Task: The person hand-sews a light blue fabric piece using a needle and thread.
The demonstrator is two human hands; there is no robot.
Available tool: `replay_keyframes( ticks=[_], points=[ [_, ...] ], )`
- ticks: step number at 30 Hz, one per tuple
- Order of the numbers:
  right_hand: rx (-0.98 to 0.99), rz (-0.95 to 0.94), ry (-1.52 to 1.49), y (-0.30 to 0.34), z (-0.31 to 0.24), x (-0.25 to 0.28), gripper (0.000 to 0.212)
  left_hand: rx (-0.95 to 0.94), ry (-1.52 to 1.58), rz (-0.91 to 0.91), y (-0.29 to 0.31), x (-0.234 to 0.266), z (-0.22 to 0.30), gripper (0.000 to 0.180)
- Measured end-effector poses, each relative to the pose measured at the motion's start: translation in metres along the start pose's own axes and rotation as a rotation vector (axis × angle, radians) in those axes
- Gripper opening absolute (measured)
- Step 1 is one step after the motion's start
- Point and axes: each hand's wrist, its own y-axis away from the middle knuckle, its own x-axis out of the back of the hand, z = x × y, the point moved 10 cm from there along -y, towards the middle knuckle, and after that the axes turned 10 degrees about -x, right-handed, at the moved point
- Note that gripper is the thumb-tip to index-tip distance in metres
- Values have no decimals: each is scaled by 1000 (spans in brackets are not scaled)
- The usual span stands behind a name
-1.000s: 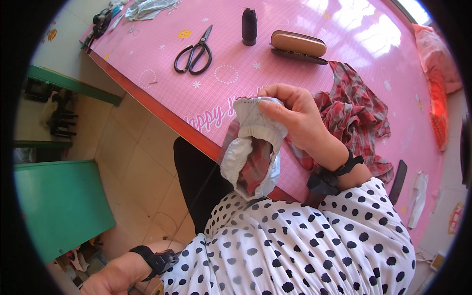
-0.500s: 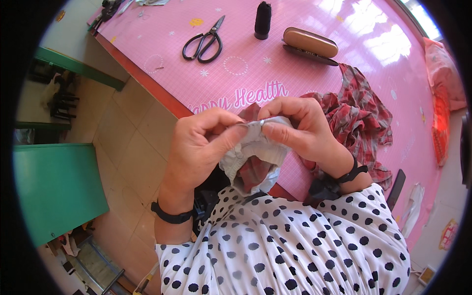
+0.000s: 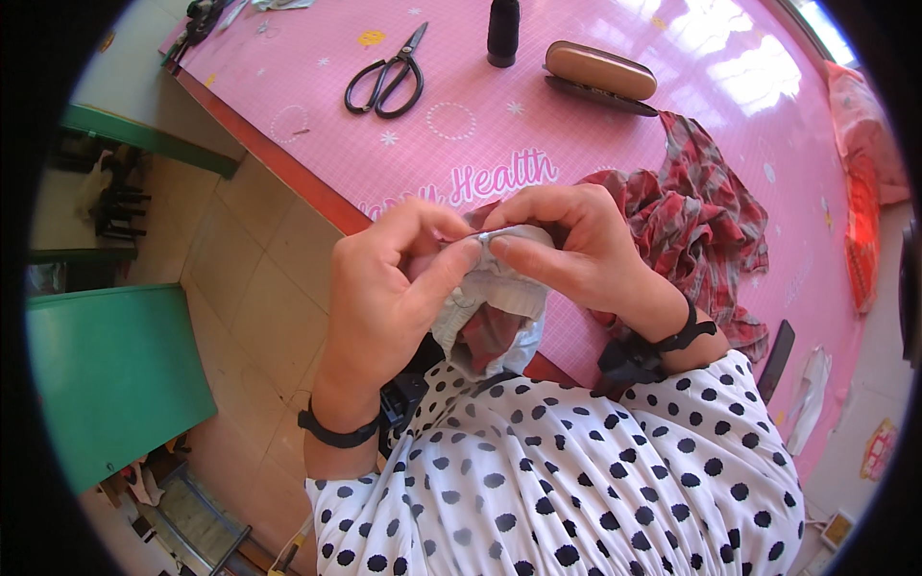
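A red-and-grey plaid garment (image 3: 687, 226) lies bunched on the table at the right, and part of it runs up into my hands. Its pale grey-white lined section (image 3: 514, 293) hangs as a gathered loop below my fingers, with plaid cloth showing through the opening. My left hand (image 3: 394, 278) pinches the edge of this section between thumb and fingers. Close beside it, my right hand (image 3: 571, 235) pinches the same edge. A small whitish spot shows between the two thumb tips; what it is I cannot make out.
On the pink patterned table (image 3: 250, 86) lie black-handled scissors (image 3: 386, 82), a black thread spool (image 3: 503, 34), a brown glasses case (image 3: 600, 75) and a dark flat bar (image 3: 776, 360). Orange-red packaging (image 3: 861, 245) rests at the right edge. A green cabinet (image 3: 115, 374) stands at left.
My fingertips have come closer together along the pale edge, the right hand shifting slightly left. Both hands keep their pinch on the garment. The whole view has tilted a little.
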Motion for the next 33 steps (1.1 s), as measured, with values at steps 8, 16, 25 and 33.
replay_keyframes(
  ticks=[8,16,25,33],
  points=[
    [-27,106,-55,0,5,8,13,-346,-332,57,9,0,51,11],
    [28,172,22,3,-3,12,13,-419,-455,97,13,-4,59,18],
    [68,199,13,4,-5,14,13,-401,-470,88,12,-5,58,20],
    [83,215,16,5,-7,15,13,-372,-460,97,12,-5,60,18]
  ],
)
